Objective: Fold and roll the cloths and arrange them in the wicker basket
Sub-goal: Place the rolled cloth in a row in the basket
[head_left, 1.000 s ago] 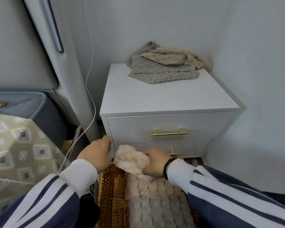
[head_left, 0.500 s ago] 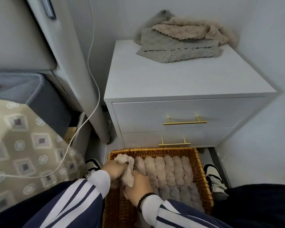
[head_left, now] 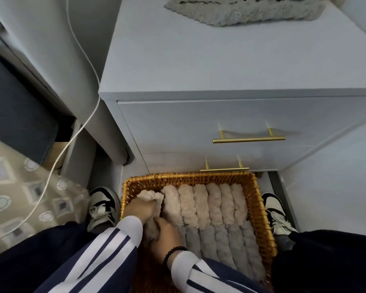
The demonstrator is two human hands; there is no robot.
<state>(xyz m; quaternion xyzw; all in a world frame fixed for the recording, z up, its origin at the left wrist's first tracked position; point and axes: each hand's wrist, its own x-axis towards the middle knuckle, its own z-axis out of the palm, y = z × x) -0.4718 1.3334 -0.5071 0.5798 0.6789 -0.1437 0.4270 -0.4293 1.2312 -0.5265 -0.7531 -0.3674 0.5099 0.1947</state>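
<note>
The wicker basket (head_left: 260, 210) stands on the floor in front of the nightstand. Several rolled beige cloths (head_left: 201, 204) fill its far half, and several rolled grey cloths (head_left: 226, 246) lie in a row nearer to me. At the basket's left side a rolled beige cloth (head_left: 149, 196) sits low inside, held from both ends. My left hand (head_left: 141, 209) grips its far part and my right hand (head_left: 167, 235) grips its near part. A grey unfolded cloth (head_left: 237, 9) lies on the nightstand top.
The white nightstand (head_left: 199, 66) has two drawers with gold handles (head_left: 248, 138). A white cable (head_left: 72, 136) hangs at the left beside a padded bed frame (head_left: 51, 49). My shoes (head_left: 103, 206) flank the basket. A white wall is at the right.
The view has tilted down and closer to the basket. Both hands have pushed the beige roll lower into the basket's left side, next to the other rolls.
</note>
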